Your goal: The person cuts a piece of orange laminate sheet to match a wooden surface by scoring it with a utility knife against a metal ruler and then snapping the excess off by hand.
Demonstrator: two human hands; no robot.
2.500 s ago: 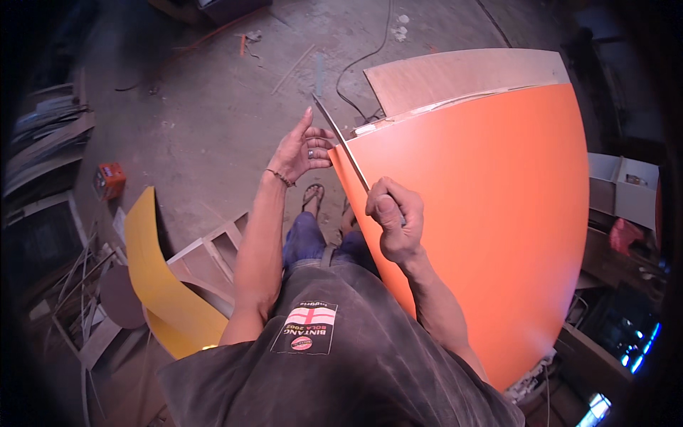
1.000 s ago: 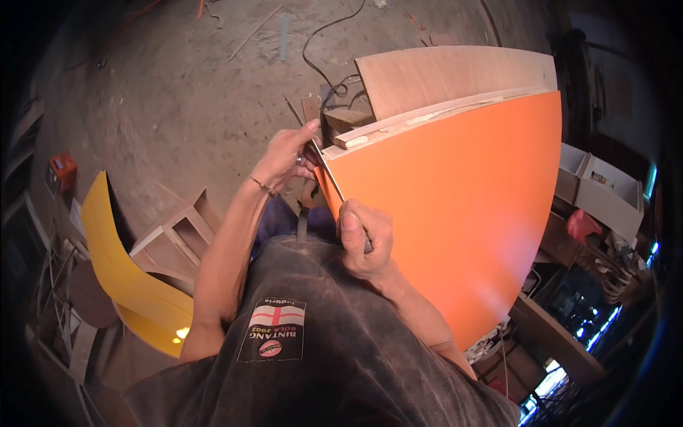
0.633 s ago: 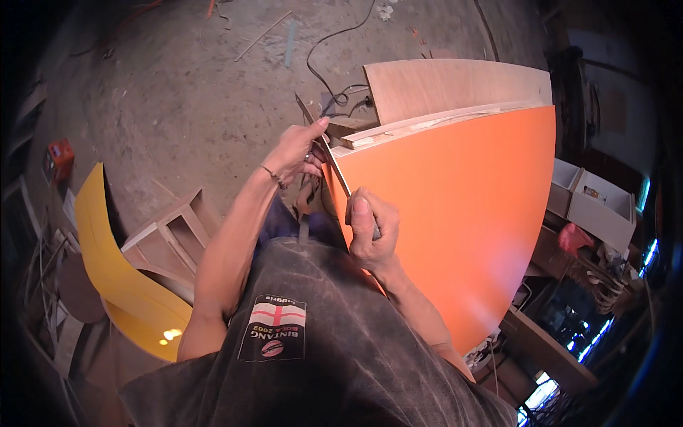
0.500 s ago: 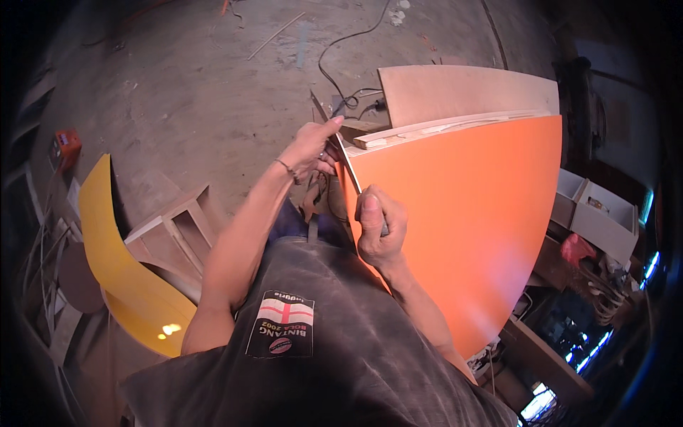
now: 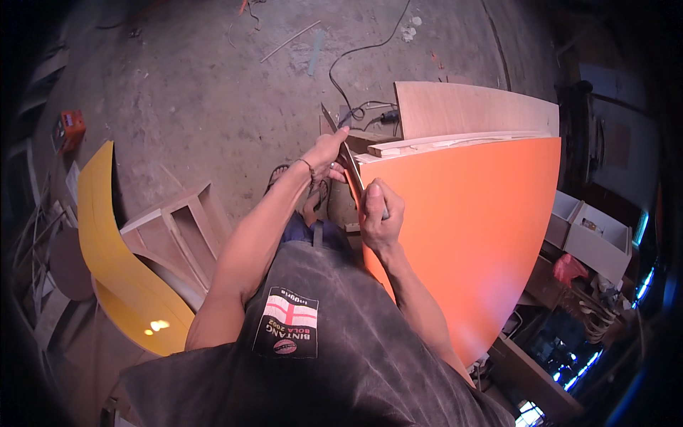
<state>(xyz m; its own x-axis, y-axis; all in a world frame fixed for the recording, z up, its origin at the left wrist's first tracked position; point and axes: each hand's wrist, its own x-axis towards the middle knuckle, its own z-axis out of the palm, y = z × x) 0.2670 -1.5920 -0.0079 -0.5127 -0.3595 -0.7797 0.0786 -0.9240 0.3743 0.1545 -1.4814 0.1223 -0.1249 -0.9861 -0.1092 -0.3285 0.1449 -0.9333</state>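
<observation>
A long thin blade-like tool (image 5: pixel 340 146) lies along the left edge of a large orange panel (image 5: pixel 469 235), its tip sticking out past the fingers toward the concrete floor (image 5: pixel 206 85). The left hand (image 5: pixel 329 153) sits at the far stretch of the tool, fingers extended and pressed together along it, thumb tucked under near the panel's corner; a thin band circles the wrist, and the left forearm runs straight up from the lower edge, elbow slightly bent. The right hand (image 5: pixel 380 213) is just nearer the body, curled into a fist around the tool's near end against the panel edge, knuckles up, thumb over the fingers; whether the grip is on a handle cannot be told. Its forearm rises along the orange face. Just beyond the left fingertips lie pale wooden strips (image 5: pixel 455 141) on the panel's far edge, with a curved plywood sheet (image 5: pixel 473 110) behind them and a black cable (image 5: pixel 356 78) trailing across the floor. Well to the left of both hands stand a yellow curved panel (image 5: pixel 107 242) and a bare wooden frame (image 5: pixel 181 228).
</observation>
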